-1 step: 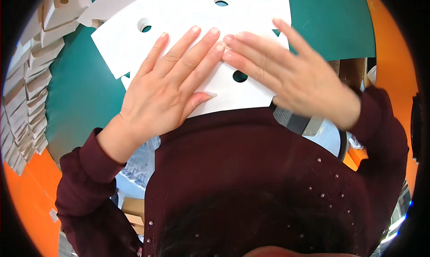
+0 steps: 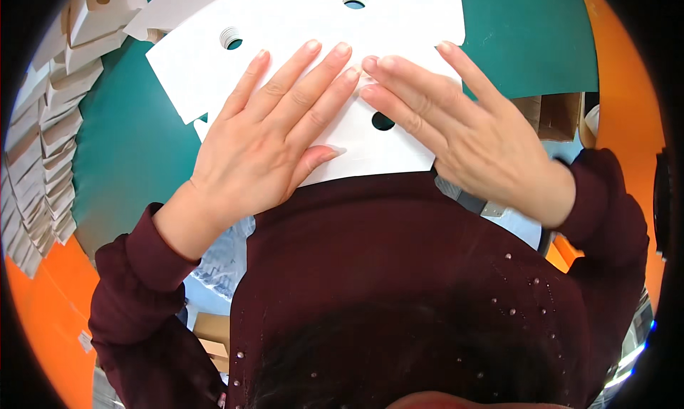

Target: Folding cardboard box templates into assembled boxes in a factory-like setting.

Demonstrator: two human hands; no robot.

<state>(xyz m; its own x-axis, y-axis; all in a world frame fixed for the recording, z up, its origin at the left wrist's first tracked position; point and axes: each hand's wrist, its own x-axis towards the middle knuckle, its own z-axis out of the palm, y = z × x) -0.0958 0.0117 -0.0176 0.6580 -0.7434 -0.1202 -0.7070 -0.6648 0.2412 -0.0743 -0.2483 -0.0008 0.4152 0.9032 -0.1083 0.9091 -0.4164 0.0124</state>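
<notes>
A stack of white die-cut card sheets lies on the green tabletop in front of me. Round holes pass through the stack at the far side, and their walls show several layers. A near panel with one dark round hole reaches toward my body. Flat on the card rests my left hand, fingers stretched out and thumb apart. My right hand lies over the right part of the card, fingers extended, its fingertips close to the left index fingertip. Neither hand grips anything.
Folded white card pieces are piled along the left edge, with another pale card sheet at the far left. An open brown cardboard box shows below the table's right side. Clear plastic wrapping sits below my left wrist.
My right hand has shifted slightly toward my body, its little finger with it. My left hand and the card stay almost exactly where they were.
</notes>
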